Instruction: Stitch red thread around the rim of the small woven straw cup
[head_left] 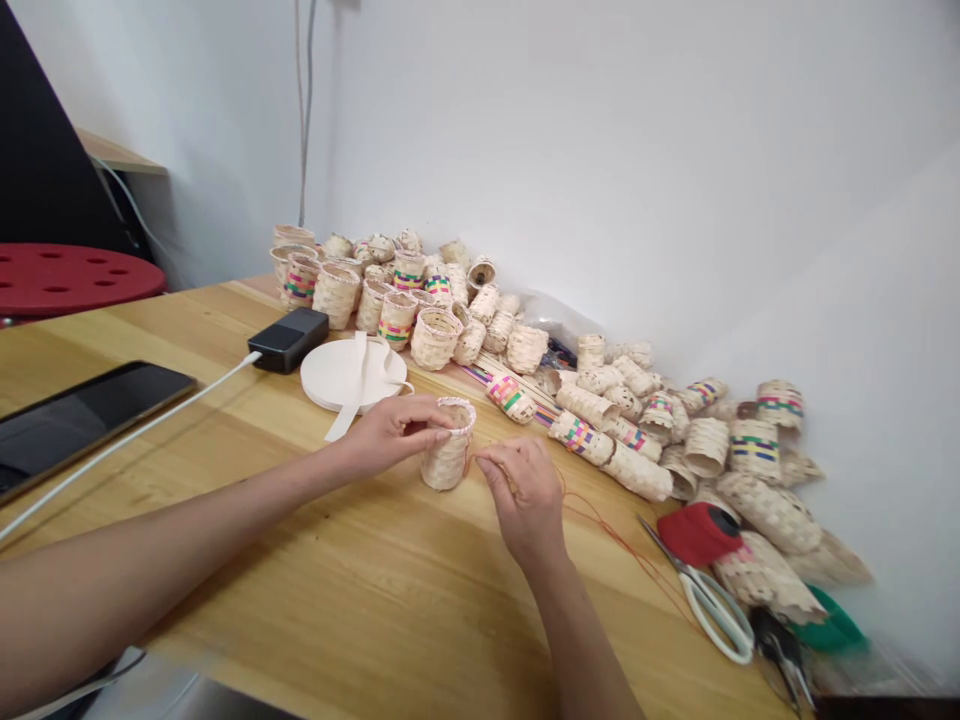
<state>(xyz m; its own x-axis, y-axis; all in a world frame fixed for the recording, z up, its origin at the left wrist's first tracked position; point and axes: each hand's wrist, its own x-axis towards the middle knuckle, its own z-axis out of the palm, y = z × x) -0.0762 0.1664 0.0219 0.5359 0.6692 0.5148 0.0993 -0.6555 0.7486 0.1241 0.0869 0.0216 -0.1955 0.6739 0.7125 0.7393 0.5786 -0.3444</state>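
Note:
A small woven bamboo basket point(444, 466) stands upright on the wooden table, its rim wrapped with a pale band and pinkish-red stitches. My left hand point(397, 432) pinches that rim on its left side, the thumb outside and the fingers over the edge. Just right of the basket, my right hand point(527, 492) is closed in a pinch on orange-red thread point(594, 513). The thread runs from the basket's side past the fingers, then trails in loose loops toward a red thread spool point(701, 533). Whether a needle is between those fingertips is too small to tell.
A roll of flat white strip point(322, 378) lies left of the basket, near a black device point(291, 338) with a white cable and a phone point(94, 415). Many woven baskets point(600, 400) are heaped along the wall. White-handled scissors point(716, 610) lie at right.

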